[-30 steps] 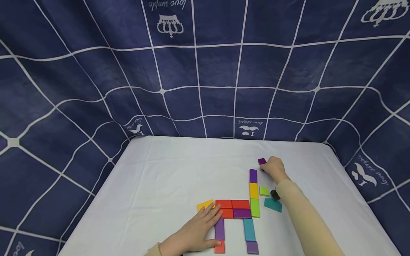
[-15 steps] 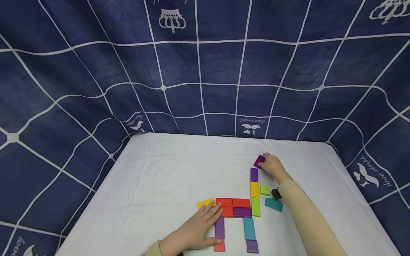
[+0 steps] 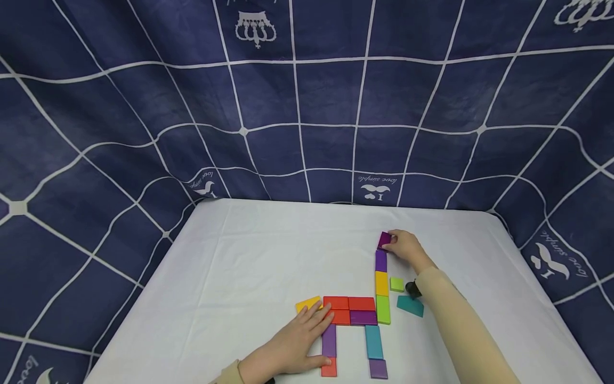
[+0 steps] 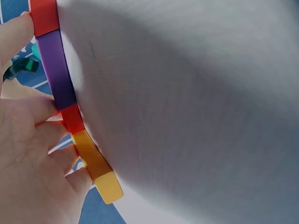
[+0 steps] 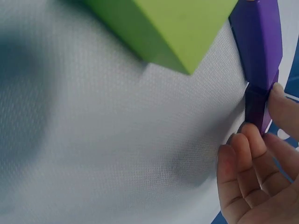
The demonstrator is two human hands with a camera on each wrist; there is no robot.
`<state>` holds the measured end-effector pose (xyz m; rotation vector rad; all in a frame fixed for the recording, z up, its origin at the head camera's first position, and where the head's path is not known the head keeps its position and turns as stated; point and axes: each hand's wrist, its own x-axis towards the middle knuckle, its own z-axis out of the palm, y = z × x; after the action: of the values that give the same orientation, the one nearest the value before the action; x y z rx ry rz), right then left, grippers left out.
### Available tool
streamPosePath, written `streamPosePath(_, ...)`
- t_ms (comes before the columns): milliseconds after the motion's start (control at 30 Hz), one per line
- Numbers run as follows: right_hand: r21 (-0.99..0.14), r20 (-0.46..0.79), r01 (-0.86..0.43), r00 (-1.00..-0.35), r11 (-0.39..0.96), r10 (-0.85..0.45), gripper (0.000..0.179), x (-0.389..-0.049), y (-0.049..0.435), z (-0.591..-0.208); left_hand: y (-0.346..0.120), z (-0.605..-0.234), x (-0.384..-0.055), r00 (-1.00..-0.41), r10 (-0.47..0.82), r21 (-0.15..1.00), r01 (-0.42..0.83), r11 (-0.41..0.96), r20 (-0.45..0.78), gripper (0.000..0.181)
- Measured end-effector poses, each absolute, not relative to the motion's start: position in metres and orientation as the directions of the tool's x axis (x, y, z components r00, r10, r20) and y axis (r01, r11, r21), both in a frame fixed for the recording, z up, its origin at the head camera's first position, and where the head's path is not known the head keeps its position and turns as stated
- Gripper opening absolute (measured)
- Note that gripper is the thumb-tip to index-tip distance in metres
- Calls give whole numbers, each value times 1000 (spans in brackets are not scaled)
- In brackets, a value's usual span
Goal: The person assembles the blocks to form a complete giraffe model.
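Observation:
Flat coloured blocks lie on the table as a figure. My right hand [image 3: 405, 247] pinches a dark purple block [image 3: 385, 239] between thumb and fingers at the top of the upright column. Below that block come a violet block [image 3: 381, 261], a yellow block [image 3: 381, 283] and a green block [image 3: 383, 309]. In the right wrist view the dark purple block [image 5: 257, 108] meets the end of the violet block [image 5: 259, 42]. My left hand [image 3: 293, 341] rests with spread fingers on the left blocks, its thumb touching a red block [image 3: 329, 367], its fingertips by a yellow block [image 3: 308, 304].
A small lime block [image 3: 396, 284] and a teal angled block [image 3: 410, 305] lie loose right of the column. Blue and purple blocks [image 3: 374, 342] form the right leg. White cloth covers the table [image 3: 240, 256]; a dark blue checked curtain [image 3: 326, 152] surrounds its far sides.
My right hand has brought the dark purple block left and turned it, onto the top end of the column. My left hand has stayed in place.

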<state>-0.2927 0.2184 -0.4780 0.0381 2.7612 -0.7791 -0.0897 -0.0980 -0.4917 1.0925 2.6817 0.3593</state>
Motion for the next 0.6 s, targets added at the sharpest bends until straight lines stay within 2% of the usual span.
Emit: streamPosePath(600,-560,-251,44,-961,827,-118,56,-293,221,-483,-98,-495,-90,-695,714,280,670,687,-88,84)
